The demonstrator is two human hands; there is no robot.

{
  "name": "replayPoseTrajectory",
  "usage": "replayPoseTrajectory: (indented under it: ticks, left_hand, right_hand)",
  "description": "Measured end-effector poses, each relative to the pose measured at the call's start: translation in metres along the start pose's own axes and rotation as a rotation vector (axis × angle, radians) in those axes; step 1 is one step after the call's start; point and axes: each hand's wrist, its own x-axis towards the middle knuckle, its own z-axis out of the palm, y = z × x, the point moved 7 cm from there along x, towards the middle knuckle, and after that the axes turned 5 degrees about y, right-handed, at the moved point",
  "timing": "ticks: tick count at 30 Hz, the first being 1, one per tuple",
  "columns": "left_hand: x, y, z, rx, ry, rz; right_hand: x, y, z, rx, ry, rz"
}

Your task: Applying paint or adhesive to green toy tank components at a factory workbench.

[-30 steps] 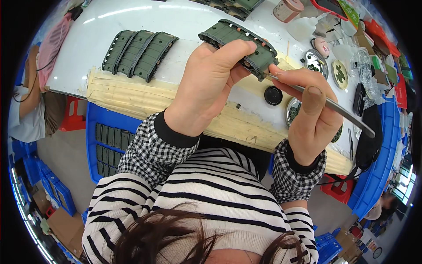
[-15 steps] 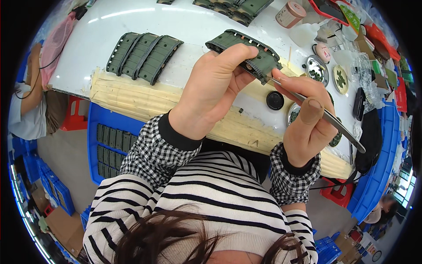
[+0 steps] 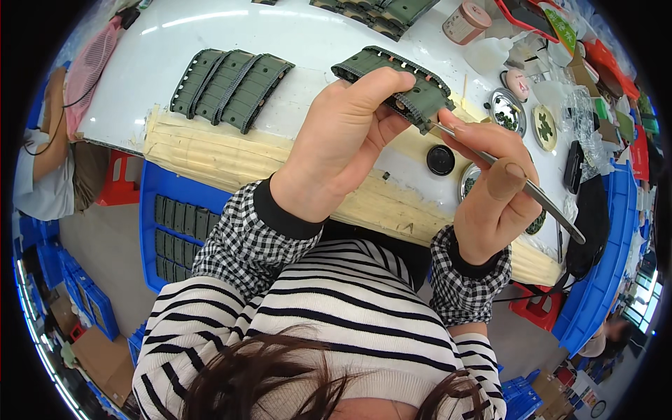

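Observation:
My left hand (image 3: 341, 129) is closed around a green model tank hull (image 3: 420, 93) with dark tracks along its sides, thumb on top. In my right hand (image 3: 498, 185) a pair of metal tweezers (image 3: 553, 208) is gripped like a pen. Their tips are at the near right end of the hull; whether they hold a small part is too fine to make out. Left of my hands, several similar green tracked hulls (image 3: 231, 89) stand side by side on the white table. A round black cap (image 3: 440, 160) lies just below the tweezer tips.
Masking tape (image 3: 210, 155) covers the table's front edge. To the right are metal dishes (image 3: 507, 112) of small green parts, a pink jar (image 3: 467, 22) and plastic wrap. A blue crate (image 3: 148, 231) of green parts is below left. Another person's arm (image 3: 50, 115) shows at far left.
Both hands and the hull have shifted very slightly to the right in the picture, as has the table. The grips look the same, with the tweezer tips still at the hull's end.

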Motion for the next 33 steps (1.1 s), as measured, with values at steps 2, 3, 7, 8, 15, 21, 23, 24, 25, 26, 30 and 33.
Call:
replayPoseTrajectory:
  ticks: [2, 3, 7, 8, 15, 21, 23, 24, 25, 26, 30, 33]
  left_hand:
    - [0.0, 0.0, -0.001, 0.011, 0.019, -0.002]
    - [0.0, 0.0, 0.0, 0.01, 0.015, -0.001]
    - [-0.001, -0.001, 0.0, 0.009, 0.019, -0.007]
    - [-0.001, -0.001, -0.001, 0.012, 0.025, -0.009]
    - [0.0, -0.002, -0.003, 0.008, 0.01, -0.005]
    - [-0.001, -0.002, -0.003, -0.017, 0.002, -0.015]
    - [-0.002, -0.001, -0.001, -0.019, -0.009, -0.005]
    - [-0.004, 0.0, 0.001, -0.021, -0.025, -0.006]
    - [-0.005, 0.002, 0.004, -0.024, -0.041, -0.007]
    - [-0.006, 0.004, 0.006, -0.025, -0.055, -0.006]
    - [-0.007, 0.006, 0.011, -0.01, -0.111, -0.003]
    - [-0.009, 0.009, 0.014, -0.008, -0.154, -0.017]
  right_hand:
    - [0.0, 0.001, 0.0, 0.0, 0.002, -0.004]
    - [-0.001, 0.001, -0.001, 0.002, 0.005, -0.006]
    - [-0.001, 0.002, 0.0, -0.001, 0.015, -0.008]
    - [-0.001, 0.002, 0.0, -0.003, 0.018, -0.008]
    - [-0.001, 0.002, 0.001, -0.006, -0.002, -0.029]
    - [-0.003, -0.007, 0.004, -0.098, -0.062, -0.101]
    - [-0.004, -0.011, 0.005, -0.128, -0.08, -0.138]
    - [-0.004, -0.013, 0.004, -0.141, -0.086, -0.162]
    - [-0.005, -0.014, 0.004, -0.142, -0.085, -0.172]
    - [-0.006, -0.015, 0.004, -0.141, -0.084, -0.183]
    - [-0.009, -0.02, 0.003, -0.121, -0.108, -0.216]
    - [-0.009, -0.026, 0.003, -0.135, -0.158, -0.225]
